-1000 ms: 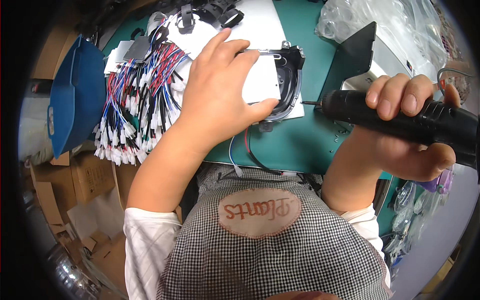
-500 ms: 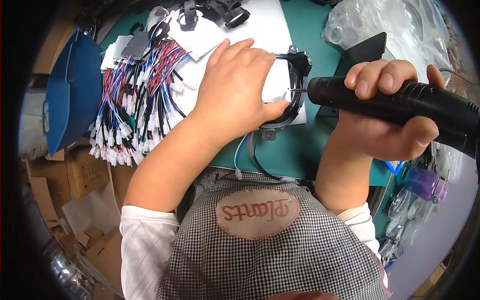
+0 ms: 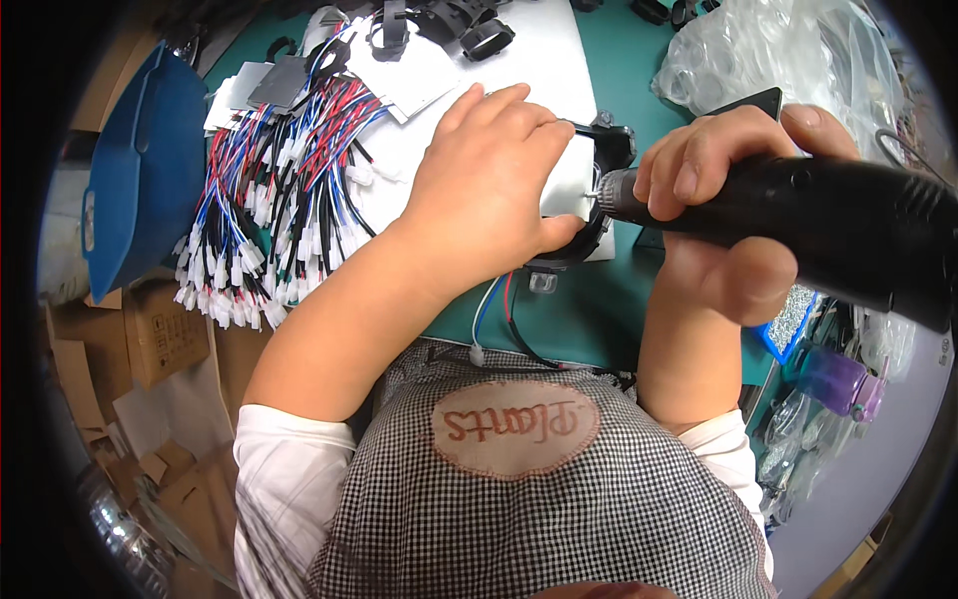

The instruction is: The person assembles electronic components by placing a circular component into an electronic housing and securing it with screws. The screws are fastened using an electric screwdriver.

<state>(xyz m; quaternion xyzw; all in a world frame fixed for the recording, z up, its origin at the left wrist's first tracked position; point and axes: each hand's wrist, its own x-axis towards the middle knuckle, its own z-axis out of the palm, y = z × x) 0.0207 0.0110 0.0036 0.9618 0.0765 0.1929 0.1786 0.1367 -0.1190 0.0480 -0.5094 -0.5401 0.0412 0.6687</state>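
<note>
My left hand [image 3: 489,180] grips a black plastic housing [image 3: 621,146], with fingers over its far side and thumb at its near edge. A white plate [image 3: 565,190] lies on that housing under my palm. My right hand [image 3: 714,165] is wrapped round a black electric screwdriver [image 3: 848,225], held almost level. The screwdriver's nose is at the plate's right edge, where its tip meets a small screw-like point; the bit is mostly hidden. White, blue, red and black wires [image 3: 486,304] run from the housing's near side toward my apron.
Bundled wires with white connectors [image 3: 259,230] hang at the left, beside a blue bin [image 3: 135,190]. Black rings [image 3: 487,38] sit at the back. Clear plastic bags [image 3: 768,60] lie back right. A blue tray of small metal parts [image 3: 788,324] and a purple bottle [image 3: 843,382] are at the right.
The screwdriver's nose has moved closer to the plate, so less of the bit shows. My right hand has shifted left with it. My left hand keeps its hold on the housing.
</note>
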